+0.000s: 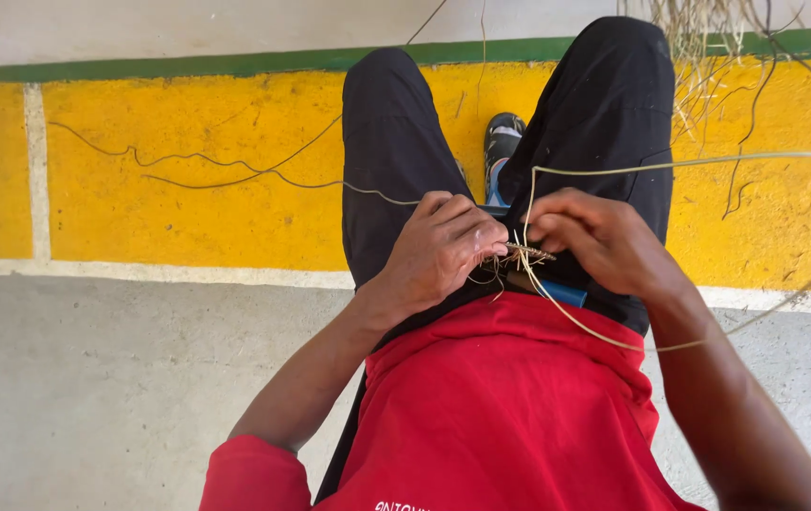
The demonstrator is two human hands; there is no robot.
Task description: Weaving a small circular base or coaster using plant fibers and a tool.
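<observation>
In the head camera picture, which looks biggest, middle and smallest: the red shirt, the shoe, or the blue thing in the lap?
1. Red shirt, nearest the camera, so it looks extra large.
2. Shoe.
3. Blue thing, mostly hidden, so unsure.

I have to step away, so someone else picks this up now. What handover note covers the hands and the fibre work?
Left hand: pinching a small woven piece of straw over the lap.
Right hand: fingers closed on the same piece, with a long pale strand looping from it off to the right.
Done: a short woven bit.
Left: the long strand is loose; more dry fibres hang at top right.
</observation>
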